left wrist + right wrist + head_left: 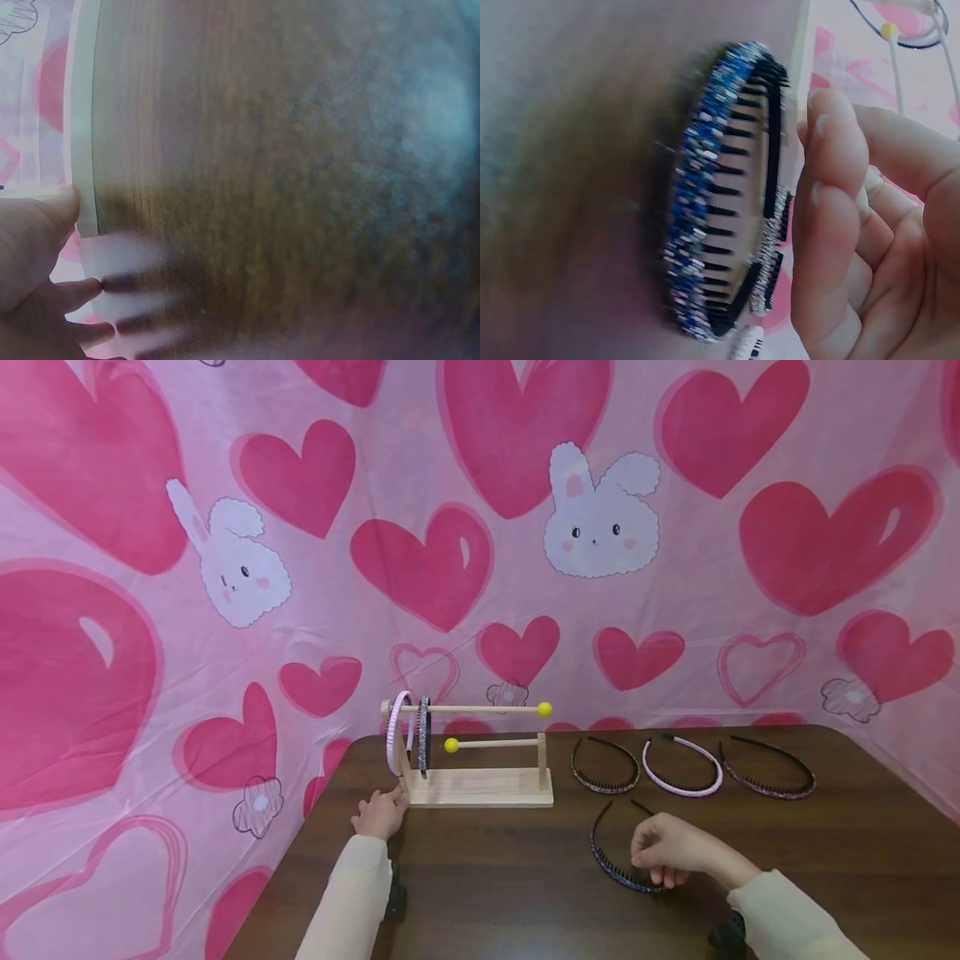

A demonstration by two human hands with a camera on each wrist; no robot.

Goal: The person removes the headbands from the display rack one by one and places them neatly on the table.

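Observation:
A pale wooden rack (480, 787) with yellow-tipped bars stands on the table. A lilac headband (393, 735) and a silver glittery headband (423, 739) hang on its upper bar. At the base's left end my left hand (380, 814) rests, the thumb (56, 210) touching the base edge and the fingers extended. My right hand (667, 849) hovers over a blue glittery headband (694, 202) with black comb teeth, which lies on the table. Its fingers are loosely bent and hold nothing; in the right wrist view, a gap separates them from the headband.
Behind the right hand lie a brown glittery headband (606, 789), a lilac headband (686, 792) and a dark glittery headband (780, 793) in a row. The dark wooden table (510, 893) ends at a pink heart-patterned cloth (517, 568).

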